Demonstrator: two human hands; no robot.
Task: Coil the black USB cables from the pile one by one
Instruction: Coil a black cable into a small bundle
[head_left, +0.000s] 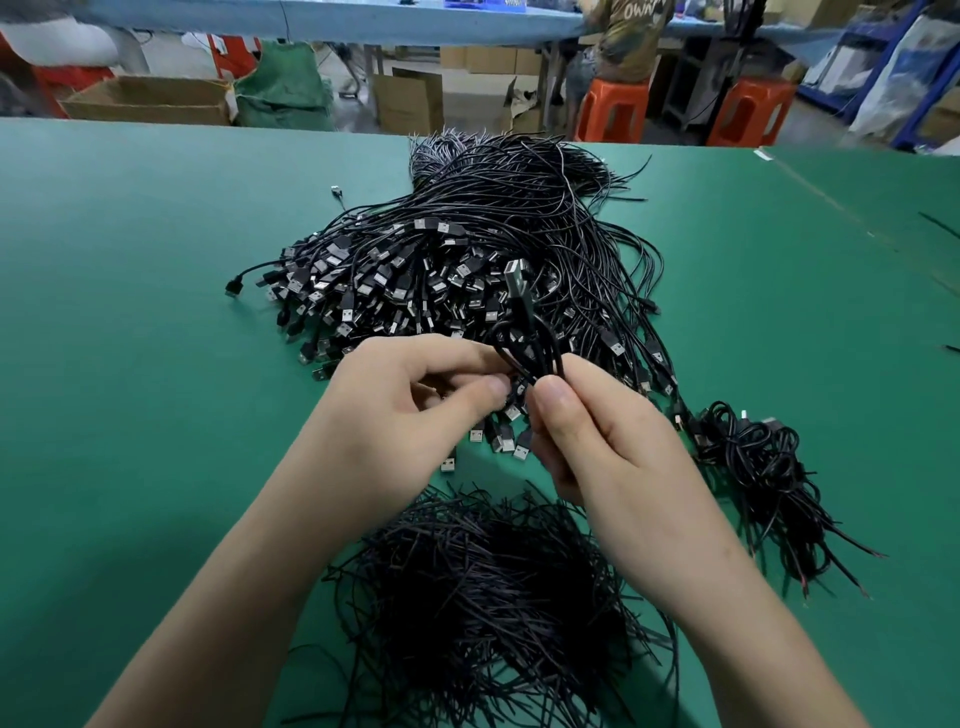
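Note:
A big pile of black USB cables (467, 249) lies on the green table (130, 312), plugs toward me. My left hand (415, 405) and my right hand (587, 441) meet in front of the pile and together pinch one black cable (524, 332) folded into small loops, its silver USB plug (515, 275) sticking up above the fingers. A small heap of coiled cables (753, 462) sits to the right of my right hand. Near my forearms lies a mound of thin black tie wires (493, 582).
The table's far edge runs across the top. Beyond it stand cardboard boxes (150, 98), a green sack (283, 88), two orange stools (613, 109) and a seated person (628, 41) at another bench. A stray plug (336, 191) lies at the pile's left.

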